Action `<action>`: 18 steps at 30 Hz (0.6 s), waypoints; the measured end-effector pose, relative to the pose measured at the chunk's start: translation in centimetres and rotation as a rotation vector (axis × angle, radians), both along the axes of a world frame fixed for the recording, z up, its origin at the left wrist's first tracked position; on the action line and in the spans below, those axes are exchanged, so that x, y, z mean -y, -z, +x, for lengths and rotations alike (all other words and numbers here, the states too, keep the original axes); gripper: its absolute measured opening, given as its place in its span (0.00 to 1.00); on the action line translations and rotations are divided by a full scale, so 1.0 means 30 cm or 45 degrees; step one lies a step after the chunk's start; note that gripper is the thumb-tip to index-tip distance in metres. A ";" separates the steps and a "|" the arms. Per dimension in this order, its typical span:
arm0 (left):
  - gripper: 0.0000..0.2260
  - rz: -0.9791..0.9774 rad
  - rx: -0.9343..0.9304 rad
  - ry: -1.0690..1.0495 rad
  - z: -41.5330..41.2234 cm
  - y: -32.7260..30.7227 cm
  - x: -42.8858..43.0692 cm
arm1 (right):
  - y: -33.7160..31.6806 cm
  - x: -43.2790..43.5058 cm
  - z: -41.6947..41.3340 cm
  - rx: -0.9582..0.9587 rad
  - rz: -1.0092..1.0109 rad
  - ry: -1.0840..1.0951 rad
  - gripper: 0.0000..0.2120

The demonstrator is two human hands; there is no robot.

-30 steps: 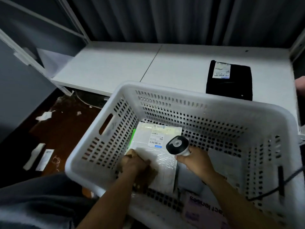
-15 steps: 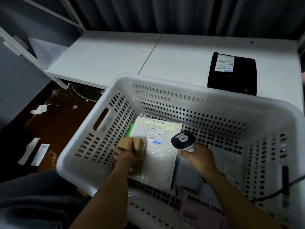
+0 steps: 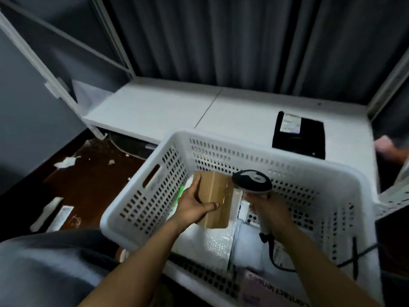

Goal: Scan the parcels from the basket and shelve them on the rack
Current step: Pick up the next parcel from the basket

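Holding box (image 3: 218, 196), left hand (image 3: 194, 207), scanner (image 3: 251, 181), right hand (image 3: 269, 211)

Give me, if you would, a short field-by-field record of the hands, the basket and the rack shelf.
Left hand: grips a brown cardboard box over the basket
Right hand: holds the scanner, its head beside the box
Basket: white, perforated; bubble-wrap parcel and other packets inside
Rack shelf: one black parcel with a white label, on its right part
Floor: paper scraps on it
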State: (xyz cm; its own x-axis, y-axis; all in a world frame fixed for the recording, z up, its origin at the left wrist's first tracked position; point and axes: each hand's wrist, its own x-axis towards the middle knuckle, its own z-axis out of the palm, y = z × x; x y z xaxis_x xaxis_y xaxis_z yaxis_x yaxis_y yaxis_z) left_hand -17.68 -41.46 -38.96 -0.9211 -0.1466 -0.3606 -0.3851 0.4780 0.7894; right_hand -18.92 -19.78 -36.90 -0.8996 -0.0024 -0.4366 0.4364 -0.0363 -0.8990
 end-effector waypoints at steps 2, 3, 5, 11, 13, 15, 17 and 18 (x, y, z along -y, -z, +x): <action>0.45 0.169 -0.105 -0.009 0.015 -0.124 -0.017 | -0.092 -0.034 0.020 -0.066 -0.038 0.024 0.07; 0.43 0.234 -0.158 0.002 0.020 -0.188 -0.028 | -0.135 -0.051 0.028 -0.096 -0.071 0.022 0.10; 0.39 0.338 -0.286 0.028 0.036 -0.313 -0.049 | -0.225 -0.078 0.048 -0.142 -0.179 0.034 0.15; 0.24 0.628 -0.448 0.072 0.145 -0.552 -0.078 | -0.504 -0.098 0.157 -0.325 -0.473 -0.035 0.20; 0.21 0.668 -0.473 0.110 0.175 -0.594 -0.093 | -0.573 -0.105 0.202 -0.425 -0.453 -0.053 0.20; 0.23 0.651 -0.504 0.127 0.193 -0.609 -0.113 | -0.611 -0.112 0.240 -0.502 -0.418 -0.067 0.17; 0.25 0.563 -0.554 0.144 0.214 -0.612 -0.136 | -0.608 -0.117 0.262 -0.520 -0.407 -0.064 0.17; 0.26 0.500 -0.571 0.147 0.223 -0.608 -0.145 | -0.595 -0.117 0.267 -0.516 -0.393 -0.061 0.18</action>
State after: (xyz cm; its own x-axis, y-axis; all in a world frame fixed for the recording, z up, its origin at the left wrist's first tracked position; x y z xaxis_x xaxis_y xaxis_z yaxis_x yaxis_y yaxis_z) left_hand -11.01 -37.10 -20.72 -0.9978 0.0291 0.0595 0.0629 0.1371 0.9886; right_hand -10.92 -16.28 -19.04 -0.9922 -0.1216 -0.0254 0.0629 -0.3149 -0.9470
